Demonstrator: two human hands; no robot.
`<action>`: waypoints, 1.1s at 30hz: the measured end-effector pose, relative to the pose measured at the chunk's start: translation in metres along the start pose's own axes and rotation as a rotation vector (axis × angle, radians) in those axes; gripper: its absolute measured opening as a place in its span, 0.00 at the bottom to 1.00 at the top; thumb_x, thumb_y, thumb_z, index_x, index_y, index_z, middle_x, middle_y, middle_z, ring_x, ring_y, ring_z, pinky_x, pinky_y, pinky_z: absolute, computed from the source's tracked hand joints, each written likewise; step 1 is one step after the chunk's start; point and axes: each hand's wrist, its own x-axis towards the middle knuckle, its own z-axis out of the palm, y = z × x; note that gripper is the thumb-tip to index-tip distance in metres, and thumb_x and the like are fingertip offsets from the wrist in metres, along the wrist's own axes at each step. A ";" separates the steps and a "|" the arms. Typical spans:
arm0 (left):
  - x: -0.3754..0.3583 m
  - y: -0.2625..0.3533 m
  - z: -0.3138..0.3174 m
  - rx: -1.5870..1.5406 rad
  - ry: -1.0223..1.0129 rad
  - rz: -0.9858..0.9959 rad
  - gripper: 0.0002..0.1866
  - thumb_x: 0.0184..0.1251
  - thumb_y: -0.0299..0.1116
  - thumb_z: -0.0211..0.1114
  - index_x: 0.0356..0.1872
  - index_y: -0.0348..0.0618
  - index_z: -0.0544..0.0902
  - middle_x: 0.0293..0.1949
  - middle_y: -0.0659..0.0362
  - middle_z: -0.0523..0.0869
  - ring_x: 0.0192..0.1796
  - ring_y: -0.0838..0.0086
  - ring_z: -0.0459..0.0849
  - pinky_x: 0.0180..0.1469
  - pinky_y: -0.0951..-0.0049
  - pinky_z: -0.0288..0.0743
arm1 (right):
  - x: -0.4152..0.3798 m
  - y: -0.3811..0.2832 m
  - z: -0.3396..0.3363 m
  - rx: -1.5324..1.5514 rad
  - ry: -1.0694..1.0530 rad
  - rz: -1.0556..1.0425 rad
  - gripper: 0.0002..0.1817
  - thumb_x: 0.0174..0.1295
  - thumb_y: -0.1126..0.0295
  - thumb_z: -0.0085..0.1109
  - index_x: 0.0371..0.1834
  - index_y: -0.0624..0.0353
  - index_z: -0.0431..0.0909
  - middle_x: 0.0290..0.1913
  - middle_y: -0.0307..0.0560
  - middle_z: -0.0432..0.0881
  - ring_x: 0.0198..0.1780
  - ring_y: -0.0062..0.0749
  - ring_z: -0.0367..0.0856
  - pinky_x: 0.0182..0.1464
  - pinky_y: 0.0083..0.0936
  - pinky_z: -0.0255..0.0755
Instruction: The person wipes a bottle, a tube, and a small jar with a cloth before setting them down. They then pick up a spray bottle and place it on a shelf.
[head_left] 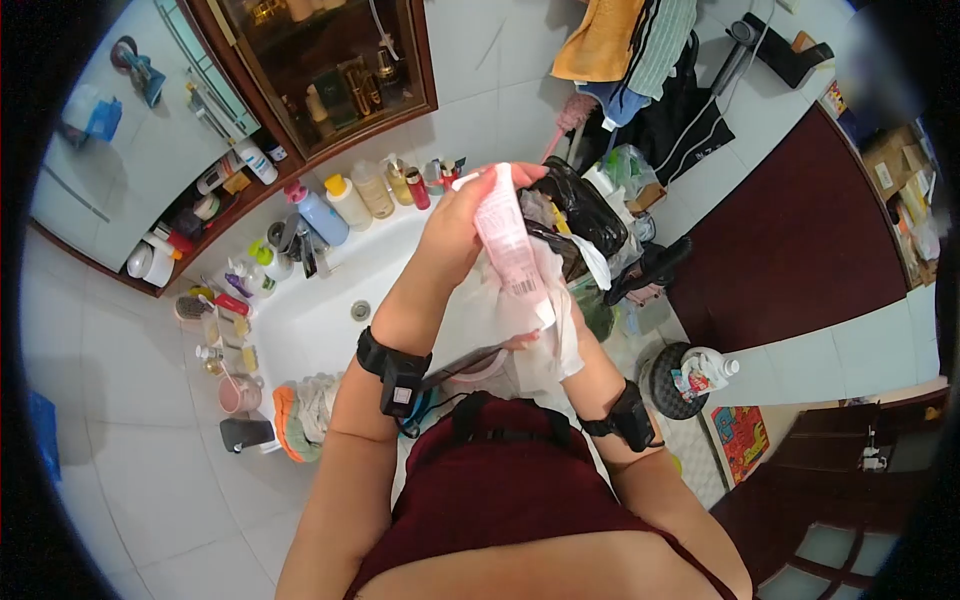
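Note:
A pink tube [512,245] with a barcode near its lower end is held up in front of the body, right of the sink. My left hand [460,222] grips its upper part with the fingers wrapped round it. White tissue [565,325] hangs against the tube's lower end. My right hand [578,338] is closed on this tissue and is mostly covered by it. Just behind the tube is a black plastic bag [585,205] with rubbish inside.
Bottles [347,203] line the back rim of the white sink [325,290]. Cloths [305,415] lie on its left corner. A mirror cabinet [330,130] hangs above. On the right are a black round bin [680,385] with a bottle on top, and a dark red panel [785,230].

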 end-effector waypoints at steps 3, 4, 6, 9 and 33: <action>0.000 -0.013 -0.022 -0.174 0.229 -0.013 0.18 0.72 0.41 0.42 0.45 0.38 0.75 0.51 0.49 0.78 0.56 0.65 0.74 0.60 0.68 0.64 | -0.013 0.000 0.007 0.038 0.031 0.097 0.28 0.64 0.48 0.49 0.66 0.40 0.60 0.55 0.36 0.73 0.45 0.28 0.75 0.28 0.28 0.69; -0.001 -0.014 -0.028 -0.219 0.294 -0.007 0.18 0.72 0.41 0.42 0.46 0.37 0.75 0.51 0.49 0.78 0.56 0.65 0.75 0.60 0.67 0.64 | -0.013 -0.003 0.007 -0.059 0.138 0.043 0.28 0.64 0.48 0.48 0.65 0.43 0.60 0.55 0.36 0.73 0.45 0.28 0.75 0.30 0.28 0.70; -0.007 -0.015 -0.032 -0.159 0.354 0.013 0.17 0.73 0.40 0.43 0.46 0.38 0.73 0.48 0.51 0.79 0.53 0.67 0.77 0.57 0.69 0.67 | -0.013 -0.006 0.007 -0.255 0.357 -0.073 0.28 0.65 0.49 0.48 0.65 0.48 0.61 0.53 0.37 0.74 0.45 0.28 0.75 0.35 0.28 0.72; -0.018 -0.013 -0.031 0.009 0.399 -0.057 0.15 0.73 0.40 0.44 0.45 0.40 0.73 0.42 0.55 0.79 0.46 0.73 0.78 0.48 0.74 0.70 | -0.010 -0.015 0.015 -0.643 0.553 -0.323 0.24 0.65 0.57 0.52 0.59 0.60 0.67 0.50 0.40 0.76 0.46 0.28 0.75 0.44 0.26 0.72; -0.071 0.005 0.005 -0.221 0.135 -0.369 0.18 0.71 0.48 0.50 0.31 0.42 0.74 0.23 0.64 0.74 0.24 0.83 0.73 0.26 0.84 0.67 | -0.043 -0.020 0.072 -0.382 -0.010 -0.410 0.28 0.60 0.67 0.58 0.63 0.60 0.61 0.55 0.44 0.73 0.54 0.29 0.74 0.57 0.31 0.69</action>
